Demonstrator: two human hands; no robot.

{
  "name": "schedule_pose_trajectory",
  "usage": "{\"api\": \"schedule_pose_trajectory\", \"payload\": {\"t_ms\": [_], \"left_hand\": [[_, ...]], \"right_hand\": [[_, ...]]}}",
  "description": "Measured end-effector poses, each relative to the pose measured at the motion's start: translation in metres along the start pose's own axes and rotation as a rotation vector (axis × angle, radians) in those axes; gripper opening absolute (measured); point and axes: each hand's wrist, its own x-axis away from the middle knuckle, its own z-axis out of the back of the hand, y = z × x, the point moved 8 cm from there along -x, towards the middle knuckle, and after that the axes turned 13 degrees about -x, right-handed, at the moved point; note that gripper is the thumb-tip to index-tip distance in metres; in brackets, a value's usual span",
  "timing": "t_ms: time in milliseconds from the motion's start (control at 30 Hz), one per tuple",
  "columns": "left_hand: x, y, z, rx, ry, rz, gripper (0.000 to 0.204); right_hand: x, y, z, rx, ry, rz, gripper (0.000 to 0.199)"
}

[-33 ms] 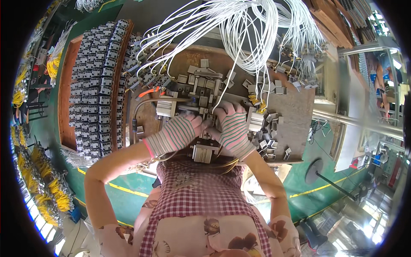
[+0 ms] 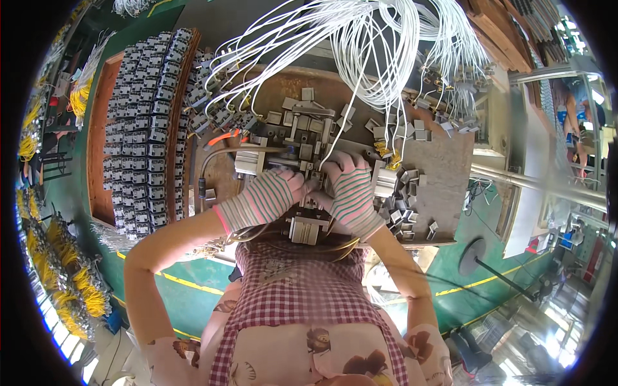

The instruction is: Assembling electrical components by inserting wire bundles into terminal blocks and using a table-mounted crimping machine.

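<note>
Green floor point(image 2: 187, 307) with yellow lines surrounds a worn brown worktable point(image 2: 444, 193), and on it sits a grey metal fixture of blocks and rails point(image 2: 308, 152). At the near part of this fixture, both hands wear pale knit gloves striped in green and pink. Left of its middle, the left hand point(image 2: 265, 198) has its fingers bent in against it; right of its middle, the right hand point(image 2: 354, 193) curls its fingers down beside one thin white cable point(image 2: 339, 132). Whether either hand grips something cannot be told, since the gloves hide the fingertips. Beyond the fixture hangs a large bundle of white cables point(image 2: 373, 61). Left of it lies an orange-handled tool point(image 2: 222, 137), and farther left stands a reddish-brown wooden tray point(image 2: 96, 161) with rows of black-and-grey box-shaped parts point(image 2: 135, 138). Right of it, small grey metal casings point(image 2: 403, 193) lie in a loose heap.
</note>
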Motion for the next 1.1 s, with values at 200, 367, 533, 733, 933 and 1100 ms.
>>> {"api": "schedule_pose_trajectory", "payload": {"t_ms": [200,367,533,733,933,1100], "left_hand": [[-0.004,-0.007,-0.006,-0.011,-0.037,-0.154,0.04],[-0.001,-0.004,-0.009,-0.017,-0.048,-0.134,0.042],[0.009,-0.012,0.009,0.348,0.03,0.142,0.043],[0.002,-0.029,0.019,0.926,0.435,0.327,0.05],[-0.003,-0.036,-0.003,1.409,0.138,0.496,0.047],[0.024,-0.091,0.11,0.997,0.359,0.399,0.043]], "right_hand": [[-0.007,0.002,0.001,-0.019,-0.031,-0.099,0.059],[-0.022,-0.005,0.009,0.108,-0.209,-0.124,0.051],[0.015,0.072,0.115,0.256,0.491,-0.297,0.038],[0.058,0.135,0.129,0.233,0.37,-0.351,0.03],[0.083,0.05,0.113,-1.104,0.12,-0.37,0.086],[0.102,0.03,0.124,-0.46,0.228,-0.223,0.043]]}}
